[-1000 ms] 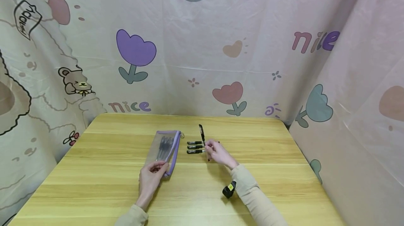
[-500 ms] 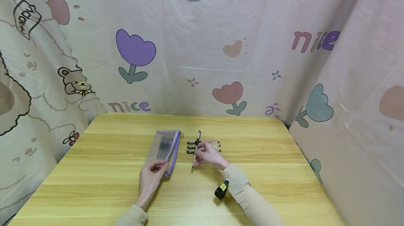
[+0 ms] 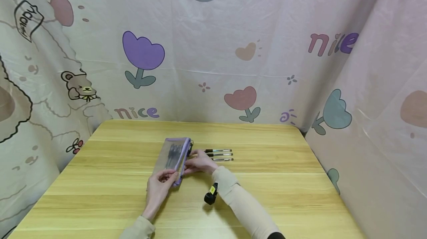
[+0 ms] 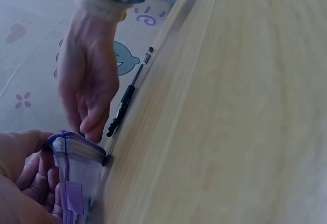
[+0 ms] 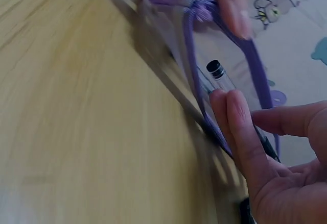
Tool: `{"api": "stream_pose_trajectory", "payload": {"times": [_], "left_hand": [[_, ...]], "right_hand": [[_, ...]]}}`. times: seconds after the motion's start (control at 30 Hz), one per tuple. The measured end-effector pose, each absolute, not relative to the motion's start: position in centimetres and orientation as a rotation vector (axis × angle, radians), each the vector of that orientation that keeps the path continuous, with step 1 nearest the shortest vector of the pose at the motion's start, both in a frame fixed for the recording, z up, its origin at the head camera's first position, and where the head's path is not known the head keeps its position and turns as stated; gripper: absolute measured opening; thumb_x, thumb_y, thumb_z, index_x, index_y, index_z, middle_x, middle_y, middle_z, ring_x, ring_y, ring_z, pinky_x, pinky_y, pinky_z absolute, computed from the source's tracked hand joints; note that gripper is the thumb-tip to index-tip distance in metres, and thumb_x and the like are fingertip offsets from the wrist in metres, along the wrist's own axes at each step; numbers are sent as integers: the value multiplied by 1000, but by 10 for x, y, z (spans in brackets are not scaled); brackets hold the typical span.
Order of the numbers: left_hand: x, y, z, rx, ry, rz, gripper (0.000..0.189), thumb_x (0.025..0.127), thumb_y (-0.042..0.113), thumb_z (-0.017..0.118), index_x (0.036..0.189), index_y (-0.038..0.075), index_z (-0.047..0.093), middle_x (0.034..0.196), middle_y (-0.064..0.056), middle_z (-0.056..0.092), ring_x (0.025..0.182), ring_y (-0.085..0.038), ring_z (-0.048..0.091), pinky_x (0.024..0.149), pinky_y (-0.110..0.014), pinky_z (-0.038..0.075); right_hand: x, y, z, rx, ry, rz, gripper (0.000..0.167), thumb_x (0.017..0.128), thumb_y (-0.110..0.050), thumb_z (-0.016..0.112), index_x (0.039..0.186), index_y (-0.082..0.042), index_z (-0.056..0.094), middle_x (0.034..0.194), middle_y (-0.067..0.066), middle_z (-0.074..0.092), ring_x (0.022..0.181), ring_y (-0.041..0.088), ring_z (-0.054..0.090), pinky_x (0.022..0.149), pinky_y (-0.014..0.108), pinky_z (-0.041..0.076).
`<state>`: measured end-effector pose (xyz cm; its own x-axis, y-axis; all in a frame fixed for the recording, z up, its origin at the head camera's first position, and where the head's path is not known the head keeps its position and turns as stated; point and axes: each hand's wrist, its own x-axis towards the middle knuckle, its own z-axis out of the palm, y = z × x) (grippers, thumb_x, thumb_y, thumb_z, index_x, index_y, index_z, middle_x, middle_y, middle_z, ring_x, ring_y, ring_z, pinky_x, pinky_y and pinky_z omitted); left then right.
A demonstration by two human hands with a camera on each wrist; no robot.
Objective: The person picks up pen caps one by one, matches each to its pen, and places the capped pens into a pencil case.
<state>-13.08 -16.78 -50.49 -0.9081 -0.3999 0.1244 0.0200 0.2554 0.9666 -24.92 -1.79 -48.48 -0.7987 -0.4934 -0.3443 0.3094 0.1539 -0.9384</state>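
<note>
A see-through zip pencil pouch [image 3: 162, 159] with purple edging lies on the table, several dark pens [image 3: 175, 152] visible inside. My left hand [image 3: 158, 189] pinches the near end of its rim between thumb and fingers. In the right wrist view, the pouch's purple zip edges [image 5: 254, 66] stand apart as an open mouth. My right hand [image 3: 201, 162] holds a clear-barrelled pen [image 5: 221, 77] with a black cap end, pinched between thumb and fingers at that mouth. The pen lies lengthwise along the opening, its far part partly covered by the fingers.
Three similar pens [image 3: 220, 154] lie side by side on the wooden table [image 3: 267, 179], right of the pouch, their left ends behind my right hand. A black wrist camera [image 3: 211, 193] hangs at the right cuff. A printed curtain [image 3: 200, 46] encloses the table's back and sides.
My right hand has carried the pen leftward from above the three lying pens to the pouch's mouth, turning it along the way. The left hand has kept its pinch on the pouch.
</note>
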Motion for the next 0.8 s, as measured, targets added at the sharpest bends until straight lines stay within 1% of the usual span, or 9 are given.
{"api": "stream_pose_trajectory", "payload": {"times": [0.13, 0.2, 0.33, 0.4, 0.5, 0.57, 0.6, 0.67, 0.8], "left_hand": [[-130, -168, -503, 350, -2191, -1692, 18, 84, 11, 81, 95, -2, 76, 81, -10, 73, 64, 2, 56, 60, -14, 47], [-130, -167, -502, 350, -2190, -1694, 18, 84, 12, 81, 95, -2, 76, 80, -9, 73, 64, 2, 56, 60, -14, 48], [-130, -168, -502, 336, -2188, -1717, 18, 85, 11, 81, 95, -3, 75, 80, -8, 72, 64, 2, 56, 60, -14, 48], [-130, -168, -502, 333, -2183, -1732, 18, 85, 10, 81, 96, -3, 75, 79, -9, 72, 64, 1, 57, 59, -14, 48], [-129, -168, -502, 327, -2182, -1736, 20, 85, 11, 81, 97, -3, 75, 79, -9, 72, 63, 1, 56, 56, -15, 47], [-129, -168, -502, 327, -2181, -1738, 20, 85, 12, 81, 98, -3, 75, 79, -9, 72, 62, 1, 56, 53, -16, 47], [-129, -168, -502, 329, -2179, -1740, 20, 85, 12, 81, 98, -3, 75, 78, -9, 72, 61, 1, 56, 51, -16, 46], [-129, -169, -503, 332, -2183, -1741, 21, 85, 12, 81, 98, -3, 75, 78, -8, 72, 61, 1, 55, 49, -17, 45], [-131, -169, -503, 352, -2183, -1745, 20, 85, 12, 80, 97, -2, 75, 75, -4, 70, 60, 1, 56, 44, -18, 44]], "right_hand": [[-250, -33, -487, -166, 1864, -1700, 42, 87, 10, 65, 125, 9, 47, 78, 18, 68, 52, 14, 66, 59, 24, 60], [-250, -38, -488, -166, 1882, -1711, 43, 85, 11, 66, 125, 9, 49, 76, 14, 64, 51, 14, 64, 57, 23, 59], [-248, -46, -490, -200, 1990, -1704, 48, 82, 11, 69, 127, 7, 52, 85, 14, 65, 54, 16, 66, 57, 25, 60], [-249, -50, -491, -260, 2120, -1654, 50, 80, 10, 72, 127, 5, 57, 93, 16, 67, 61, 18, 69, 62, 27, 61], [-249, -53, -489, -348, 2358, -1516, 46, 76, 6, 77, 121, 1, 65, 99, 15, 70, 74, 20, 71, 72, 27, 60], [-249, -54, -489, -374, 2455, -1441, 41, 74, 5, 78, 114, 1, 69, 96, 14, 71, 77, 21, 71, 75, 23, 58], [-249, -55, -489, -381, 2476, -1420, 37, 74, 5, 79, 109, 1, 70, 92, 13, 71, 76, 20, 71, 74, 21, 57], [-249, -54, -489, -344, 2387, -1459, 33, 76, 7, 77, 107, 3, 70, 87, 13, 70, 66, 20, 72, 68, 25, 60], [-249, -51, -489, -278, 2146, -1583, 33, 80, 10, 73, 112, 5, 67, 82, 16, 71, 52, 16, 66, 60, 27, 61]]}}
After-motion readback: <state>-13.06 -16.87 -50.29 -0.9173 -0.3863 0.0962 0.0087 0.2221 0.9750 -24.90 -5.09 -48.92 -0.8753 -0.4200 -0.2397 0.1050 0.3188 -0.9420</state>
